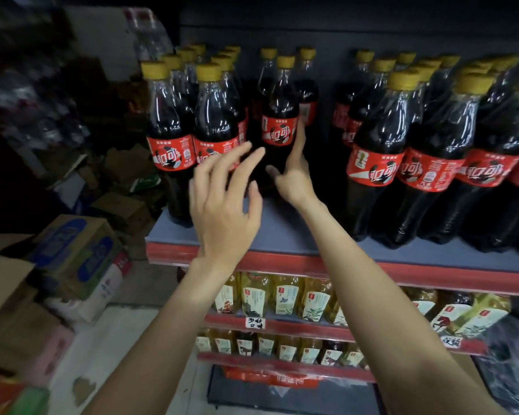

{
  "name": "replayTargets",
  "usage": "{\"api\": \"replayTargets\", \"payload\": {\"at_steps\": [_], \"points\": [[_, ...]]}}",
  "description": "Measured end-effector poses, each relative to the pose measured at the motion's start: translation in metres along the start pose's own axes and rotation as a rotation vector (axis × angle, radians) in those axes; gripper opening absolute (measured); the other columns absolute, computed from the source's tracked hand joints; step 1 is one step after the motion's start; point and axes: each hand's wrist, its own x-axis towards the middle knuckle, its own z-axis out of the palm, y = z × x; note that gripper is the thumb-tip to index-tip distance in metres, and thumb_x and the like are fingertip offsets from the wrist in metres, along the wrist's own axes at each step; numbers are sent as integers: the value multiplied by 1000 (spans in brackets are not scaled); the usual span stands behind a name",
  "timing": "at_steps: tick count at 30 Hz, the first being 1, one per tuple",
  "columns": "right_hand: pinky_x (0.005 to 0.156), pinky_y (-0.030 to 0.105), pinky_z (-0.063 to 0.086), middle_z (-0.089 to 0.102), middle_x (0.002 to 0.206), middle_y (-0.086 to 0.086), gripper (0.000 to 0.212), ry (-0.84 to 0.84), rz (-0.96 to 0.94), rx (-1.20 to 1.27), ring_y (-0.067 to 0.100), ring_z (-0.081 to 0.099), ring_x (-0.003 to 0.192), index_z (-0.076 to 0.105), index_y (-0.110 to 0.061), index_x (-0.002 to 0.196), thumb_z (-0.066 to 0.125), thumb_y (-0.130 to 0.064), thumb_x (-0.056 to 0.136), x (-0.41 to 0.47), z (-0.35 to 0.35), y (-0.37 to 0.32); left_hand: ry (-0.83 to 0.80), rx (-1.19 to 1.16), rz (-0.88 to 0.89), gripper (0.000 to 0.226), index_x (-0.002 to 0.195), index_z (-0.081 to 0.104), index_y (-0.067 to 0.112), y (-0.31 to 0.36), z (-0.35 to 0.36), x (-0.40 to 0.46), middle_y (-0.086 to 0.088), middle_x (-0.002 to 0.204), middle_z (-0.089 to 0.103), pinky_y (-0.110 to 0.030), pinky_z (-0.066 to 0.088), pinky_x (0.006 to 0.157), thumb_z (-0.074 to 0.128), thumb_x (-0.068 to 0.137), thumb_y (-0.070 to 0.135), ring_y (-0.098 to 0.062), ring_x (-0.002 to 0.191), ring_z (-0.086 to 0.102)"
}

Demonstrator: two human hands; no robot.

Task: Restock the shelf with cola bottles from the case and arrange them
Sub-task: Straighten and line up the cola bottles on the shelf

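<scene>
Cola bottles with yellow caps and red labels stand in rows on the grey shelf (285,235). A left group (170,121) and a right group (402,151) flank a gap that holds a single front bottle (279,115) with two more behind it. My right hand (294,172) reaches into the gap, its straight fingers touching that bottle's right side at the label. My left hand (222,202) hovers in front of the gap with fingers spread and relaxed, holding nothing.
Lower shelves hold yellow tea bottles (282,295) with handwritten price tags. Cardboard boxes (75,250) and loose cartons are piled on the floor at the left. The shelf's red front edge (402,274) runs under my forearms.
</scene>
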Motion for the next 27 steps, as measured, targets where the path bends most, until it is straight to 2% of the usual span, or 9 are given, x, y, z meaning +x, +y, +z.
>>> {"api": "replayTargets", "payload": {"at_steps": [2, 5, 9, 12, 14, 17, 19, 22, 27], "points": [[113, 43, 32, 34, 151, 14, 101, -25, 20, 24, 28, 39, 136, -11, -28, 151, 61, 0, 86, 10, 6, 0, 44, 154, -32, 48, 130, 56, 19, -13, -3, 0, -9, 134, 54, -33, 33, 102, 64, 84, 9, -25, 121, 41], [113, 40, 28, 28, 153, 13, 99, -26, 20, 29, 26, 35, 139, -9, -29, 152, 61, 0, 87, 20, 14, 0, -28, 261, -64, 59, 138, 46, 18, -28, -3, -2, -14, 144, 42, -38, 30, 106, 66, 83, 17, -28, 129, 33], [111, 40, 28, 19, 151, 17, 98, 1, -3, 12, 30, 33, 137, -6, -29, 152, 62, -1, 87, 25, 24, -3, -125, 266, -109, 69, 145, 35, 15, -40, 1, -3, -16, 149, 36, -37, 28, 108, 66, 85, 23, -29, 131, 31], [113, 46, 26, 18, 149, 16, 97, -27, -8, -10, 34, 26, 140, -1, -32, 152, 67, -13, 87, 29, 19, 6, -148, 199, -121, 69, 146, 32, 13, -41, 3, -3, -17, 149, 33, -40, 33, 108, 65, 86, 20, -31, 132, 35], [115, 44, 22, 19, 151, 18, 81, 75, -15, -21, 37, 22, 142, 14, -26, 152, 64, -18, 89, 34, 9, 12, -146, 137, -131, 70, 146, 32, 13, -41, 4, -3, -17, 150, 32, -44, 40, 105, 66, 85, 17, -30, 132, 34], [113, 32, 18, 26, 147, 23, 59, 384, 4, -9, 35, 27, 139, 31, -6, 146, 48, 3, 90, 47, -1, 16, -135, 83, -167, 71, 146, 32, 14, -40, 7, -4, -15, 150, 30, -33, 41, 104, 67, 83, 13, -30, 132, 33], [116, 35, 16, 16, 153, 23, 74, 351, 78, -16, 33, 20, 144, 16, -9, 151, 45, 10, 86, 54, 0, 13, -135, 70, -179, 71, 146, 33, 14, -39, 8, -5, -15, 150, 29, -23, 34, 102, 66, 83, 12, -31, 132, 34], [119, 38, 15, 10, 158, 19, 92, 200, 117, 19, 29, 15, 147, -7, -10, 152, 49, 13, 83, 60, 6, 12, -143, 55, -181, 71, 147, 32, 14, -40, 8, -5, -14, 151, 28, -26, 37, 101, 66, 84, 12, -31, 132, 35], [114, 36, 22, 17, 155, 18, 84, 299, 169, -101, 32, 22, 143, 10, -15, 153, 53, 7, 84, 49, 9, 17, -135, 42, -167, 69, 147, 31, 15, -41, 9, -6, -14, 151, 27, -33, 43, 100, 64, 86, 12, -31, 133, 32]]}}
